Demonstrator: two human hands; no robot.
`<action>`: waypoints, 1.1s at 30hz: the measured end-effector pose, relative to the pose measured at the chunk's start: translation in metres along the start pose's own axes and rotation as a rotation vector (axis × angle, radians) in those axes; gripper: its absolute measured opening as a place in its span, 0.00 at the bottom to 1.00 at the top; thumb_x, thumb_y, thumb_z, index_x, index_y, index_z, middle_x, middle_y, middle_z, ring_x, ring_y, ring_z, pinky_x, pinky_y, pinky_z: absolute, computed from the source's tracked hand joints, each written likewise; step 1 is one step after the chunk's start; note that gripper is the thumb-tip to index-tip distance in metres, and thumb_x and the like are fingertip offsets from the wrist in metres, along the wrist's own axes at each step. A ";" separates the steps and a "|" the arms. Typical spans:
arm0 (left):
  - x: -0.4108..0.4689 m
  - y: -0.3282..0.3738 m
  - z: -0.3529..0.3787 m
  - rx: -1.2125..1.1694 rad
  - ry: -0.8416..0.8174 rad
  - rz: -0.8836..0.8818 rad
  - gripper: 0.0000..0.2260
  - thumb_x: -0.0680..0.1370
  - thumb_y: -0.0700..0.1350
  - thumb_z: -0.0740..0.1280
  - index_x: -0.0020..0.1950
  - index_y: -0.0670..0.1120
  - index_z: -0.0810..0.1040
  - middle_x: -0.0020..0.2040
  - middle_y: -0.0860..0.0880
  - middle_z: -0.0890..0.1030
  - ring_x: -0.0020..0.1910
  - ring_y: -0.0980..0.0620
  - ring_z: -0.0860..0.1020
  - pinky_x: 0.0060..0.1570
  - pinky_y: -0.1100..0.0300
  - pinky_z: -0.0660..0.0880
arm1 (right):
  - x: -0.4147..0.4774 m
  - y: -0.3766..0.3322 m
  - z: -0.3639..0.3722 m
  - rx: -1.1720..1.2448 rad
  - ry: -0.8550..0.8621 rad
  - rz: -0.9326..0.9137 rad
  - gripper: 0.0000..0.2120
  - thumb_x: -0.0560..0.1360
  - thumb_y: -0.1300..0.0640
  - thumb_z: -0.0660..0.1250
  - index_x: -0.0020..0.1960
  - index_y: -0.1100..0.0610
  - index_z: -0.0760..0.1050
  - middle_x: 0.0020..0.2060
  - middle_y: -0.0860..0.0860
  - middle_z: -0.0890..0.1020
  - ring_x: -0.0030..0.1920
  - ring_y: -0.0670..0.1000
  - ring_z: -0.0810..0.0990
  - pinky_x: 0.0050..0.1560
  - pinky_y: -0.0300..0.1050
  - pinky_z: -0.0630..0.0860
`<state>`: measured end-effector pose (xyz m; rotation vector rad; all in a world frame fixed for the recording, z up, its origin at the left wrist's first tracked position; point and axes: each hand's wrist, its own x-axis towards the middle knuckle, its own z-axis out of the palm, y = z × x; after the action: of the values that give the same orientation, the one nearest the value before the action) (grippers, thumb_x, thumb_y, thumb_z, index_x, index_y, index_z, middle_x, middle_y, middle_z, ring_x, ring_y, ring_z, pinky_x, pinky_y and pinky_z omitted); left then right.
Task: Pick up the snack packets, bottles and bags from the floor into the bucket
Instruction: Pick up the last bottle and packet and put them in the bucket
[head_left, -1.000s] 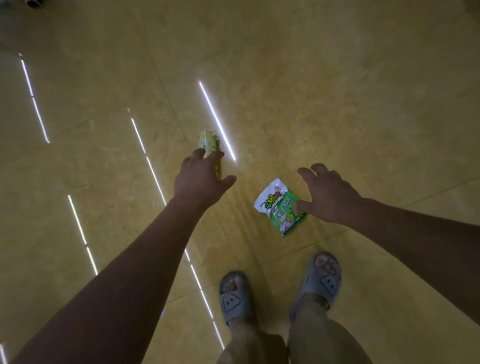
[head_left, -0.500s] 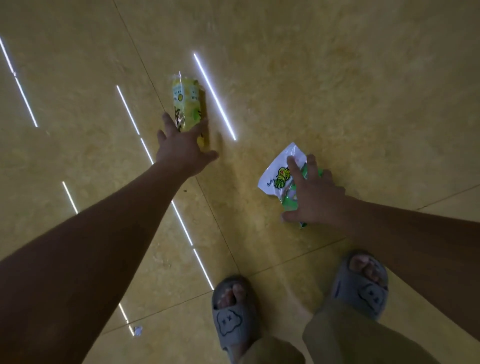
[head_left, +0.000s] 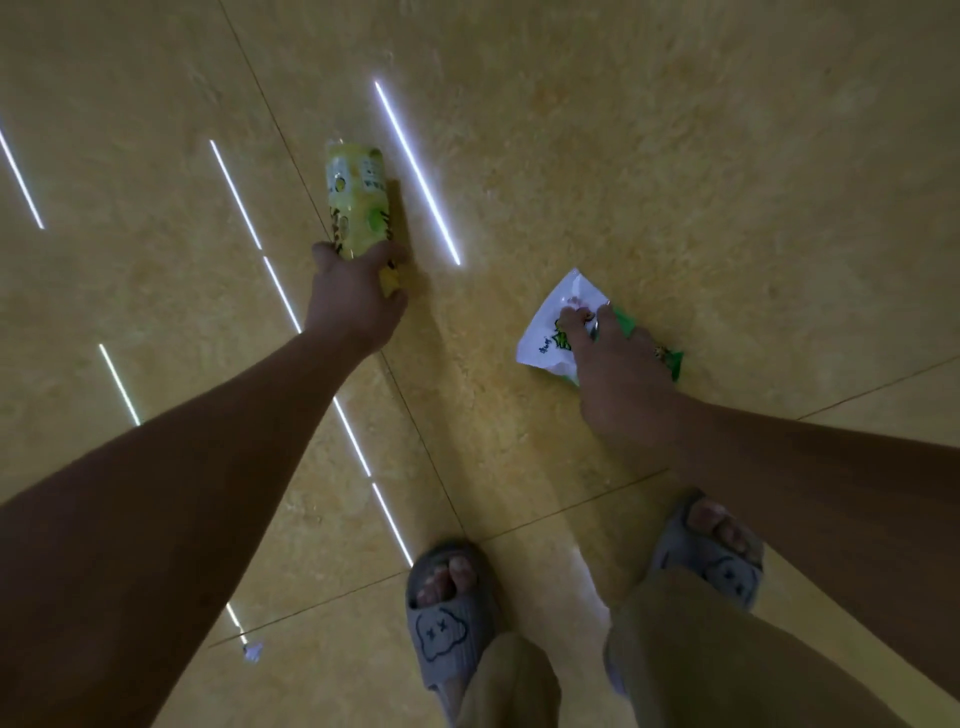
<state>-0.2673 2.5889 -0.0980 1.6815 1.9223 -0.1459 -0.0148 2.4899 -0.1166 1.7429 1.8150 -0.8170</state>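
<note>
A yellow-green bottle (head_left: 357, 200) lies on the tan tiled floor, its far end pointing away from me. My left hand (head_left: 353, 301) is wrapped around its near end, fingers curled over it. To the right a white and green snack packet (head_left: 550, 322) lies flat on the floor. My right hand (head_left: 613, 374) covers its middle, fingertips pinching the packet. No bucket is in view.
My two feet in grey slippers, the left slipper (head_left: 447, 618) and the right slipper (head_left: 711, 556), stand at the bottom of the view. A small white scrap (head_left: 253, 650) lies on the floor at lower left. Bright light reflections streak the glossy tiles.
Both hands came down onto the floor. The left hand closed around the bottle's near end, and the right hand's fingers curled onto the packet.
</note>
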 end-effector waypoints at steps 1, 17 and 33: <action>-0.008 0.004 -0.003 -0.009 -0.006 0.017 0.19 0.74 0.47 0.70 0.65 0.56 0.74 0.64 0.38 0.63 0.57 0.31 0.74 0.62 0.48 0.75 | -0.003 0.003 -0.008 0.040 -0.003 -0.028 0.40 0.73 0.59 0.66 0.77 0.51 0.47 0.70 0.60 0.62 0.58 0.65 0.73 0.49 0.50 0.73; -0.081 0.112 -0.143 -0.032 0.037 0.218 0.19 0.73 0.47 0.69 0.61 0.60 0.75 0.65 0.39 0.63 0.56 0.34 0.74 0.53 0.43 0.78 | -0.089 0.017 -0.184 0.210 0.087 -0.156 0.33 0.73 0.65 0.60 0.75 0.50 0.57 0.51 0.55 0.78 0.45 0.57 0.77 0.37 0.47 0.70; -0.185 0.192 -0.319 -0.066 0.174 0.194 0.20 0.74 0.46 0.68 0.64 0.62 0.74 0.71 0.41 0.59 0.62 0.37 0.69 0.56 0.48 0.74 | -0.202 0.011 -0.370 0.175 0.239 -0.221 0.27 0.75 0.65 0.60 0.72 0.48 0.61 0.45 0.53 0.78 0.39 0.56 0.75 0.32 0.45 0.67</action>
<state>-0.1893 2.6061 0.3103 1.8773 1.8502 0.1421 0.0294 2.6108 0.2848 1.8360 2.1830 -0.9102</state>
